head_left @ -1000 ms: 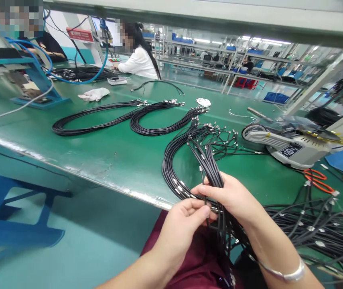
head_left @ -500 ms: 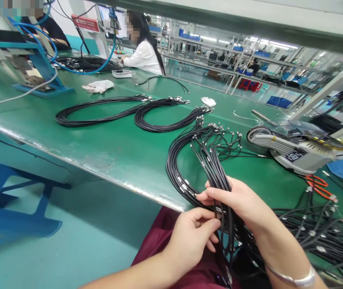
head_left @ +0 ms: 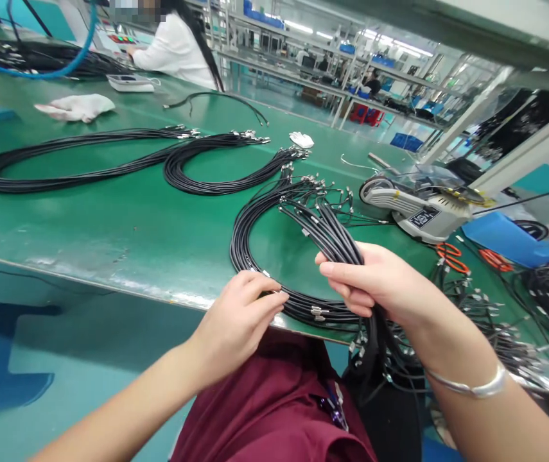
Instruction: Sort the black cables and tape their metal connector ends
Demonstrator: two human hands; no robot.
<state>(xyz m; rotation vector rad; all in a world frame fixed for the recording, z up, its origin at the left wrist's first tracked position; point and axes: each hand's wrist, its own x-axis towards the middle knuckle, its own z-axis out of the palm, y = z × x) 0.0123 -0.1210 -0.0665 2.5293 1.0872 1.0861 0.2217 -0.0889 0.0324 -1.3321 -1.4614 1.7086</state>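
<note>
My right hand [head_left: 370,276] is closed around a bundle of black cables [head_left: 332,234], whose metal-tipped ends fan out toward the back left. Below the hand the rest of the bundle hangs down past the table edge. My left hand [head_left: 240,314] is at the table's front edge, thumb and forefinger pressed together by the near coil of black cables [head_left: 243,240]. What the fingertips pinch, if anything, is too small to make out. White labels and metal connectors show along that coil, which curves behind the held bundle.
Two more black cable coils [head_left: 28,183] [head_left: 192,183] lie left on the green table [head_left: 110,224]. A white glove [head_left: 79,108] is behind them. On the right are a grey tape dispenser-like device [head_left: 418,215], orange cable loops [head_left: 452,256], a blue tray [head_left: 505,237] and more cables. A person in white [head_left: 178,51] sits opposite.
My left hand has moved left, away from the held bundle, to the near coil. My right hand still grips the bundle, slightly higher in view. The camera view has swung right.
</note>
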